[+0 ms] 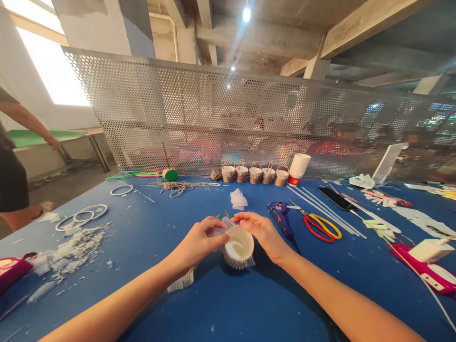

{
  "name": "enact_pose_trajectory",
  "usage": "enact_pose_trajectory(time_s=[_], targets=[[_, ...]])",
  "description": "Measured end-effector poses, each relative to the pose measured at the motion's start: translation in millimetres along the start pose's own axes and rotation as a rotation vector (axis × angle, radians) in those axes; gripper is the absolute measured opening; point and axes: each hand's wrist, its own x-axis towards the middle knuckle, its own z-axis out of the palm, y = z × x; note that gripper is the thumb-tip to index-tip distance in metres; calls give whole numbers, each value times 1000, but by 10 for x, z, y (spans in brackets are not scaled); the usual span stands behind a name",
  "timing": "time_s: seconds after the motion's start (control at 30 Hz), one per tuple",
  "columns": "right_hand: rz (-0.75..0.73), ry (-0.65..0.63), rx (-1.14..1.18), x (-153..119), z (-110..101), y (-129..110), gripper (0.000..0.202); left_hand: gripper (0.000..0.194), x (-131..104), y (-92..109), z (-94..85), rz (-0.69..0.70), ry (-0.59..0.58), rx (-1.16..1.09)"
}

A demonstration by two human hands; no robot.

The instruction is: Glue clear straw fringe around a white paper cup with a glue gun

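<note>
A white paper cup (239, 243), its open mouth facing me, has thin clear strips standing around its outside. My left hand (202, 240) is closed on its left side, thumb at the rim, with clear strips between the fingers. My right hand (262, 232) curves round the upper right of the cup, fingertips near the same strips; exactly what they touch is hidden. Below my left wrist lies a bundle of clear strips (181, 280). Just beyond the hands sits a small stack of clear pieces (238, 199).
Right of my hands lie a blue glue gun (283, 218), scissors (322, 227) and a phone (337, 198). Small decorated baskets (255, 175) and stacked cups (299, 166) line the mesh screen (199, 104). White scraps (76, 249) cover the left; a person (14, 156) stands beyond.
</note>
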Motion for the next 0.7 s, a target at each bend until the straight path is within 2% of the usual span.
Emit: enact_pose_trajectory(time_s=[0.13,0.23,0.4,0.53,0.7], targets=[[58,-9,25,-39,54,-88,28,18,-51,2,44,124,-74,27],[76,51,41,-48,89,-76,25,18,-72,6,64,136,-85,50],[128,155,35,-38,68,1,25,16,-59,6,74,16,-46,9],[159,161,24,-47,45,10,22,20,-68,16,87,-114,-66,-43],[198,152,55,-51,41,18,20,29,-59,19,88,-201,-79,-145]])
